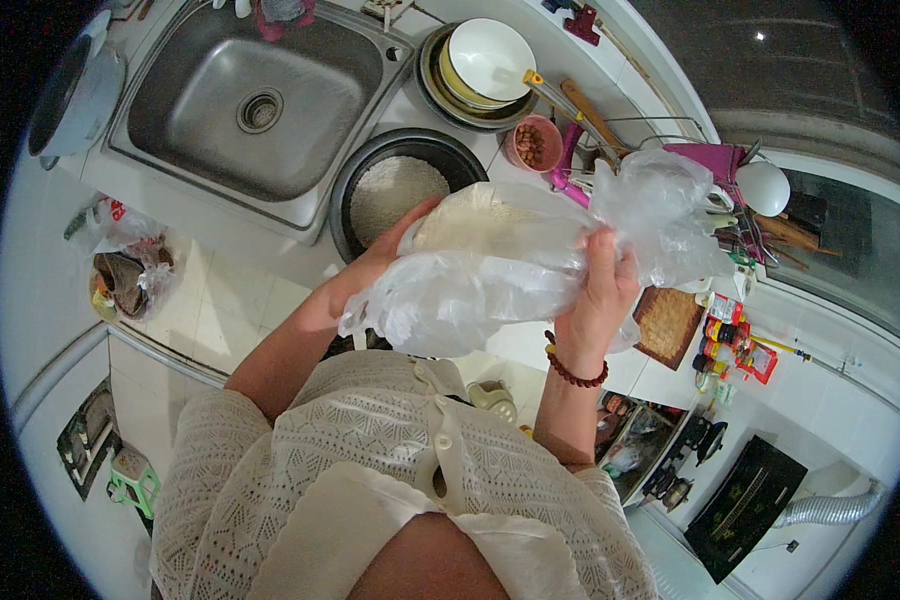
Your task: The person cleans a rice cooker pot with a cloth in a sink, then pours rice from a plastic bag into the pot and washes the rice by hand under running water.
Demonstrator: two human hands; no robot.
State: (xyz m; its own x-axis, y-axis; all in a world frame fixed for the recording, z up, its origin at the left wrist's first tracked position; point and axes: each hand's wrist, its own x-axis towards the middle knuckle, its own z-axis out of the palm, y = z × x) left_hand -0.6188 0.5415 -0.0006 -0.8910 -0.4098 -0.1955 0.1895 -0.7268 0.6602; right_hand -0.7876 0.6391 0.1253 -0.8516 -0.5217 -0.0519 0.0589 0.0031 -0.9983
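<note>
A clear plastic bag (487, 277) with pale flour or fine grain inside is held over the counter in front of me. My right hand (604, 289), with a dark red bead bracelet on the wrist, grips the bag's gathered upper part. My left hand (397, 236) supports the bag's left side, its fingers partly hidden by the plastic. Just beyond that hand stands a dark round pot (461, 154) holding white grain, likely rice (394, 191). The bag overlaps the pot's right rim.
A steel sink (270, 150) lies at the left. Behind the pot are stacked bowls (493, 60) and a pink cup of brown pieces (534, 144). A utensil rack (720, 187), a brown board (667, 326) and seasoning packs (727, 337) line the right side.
</note>
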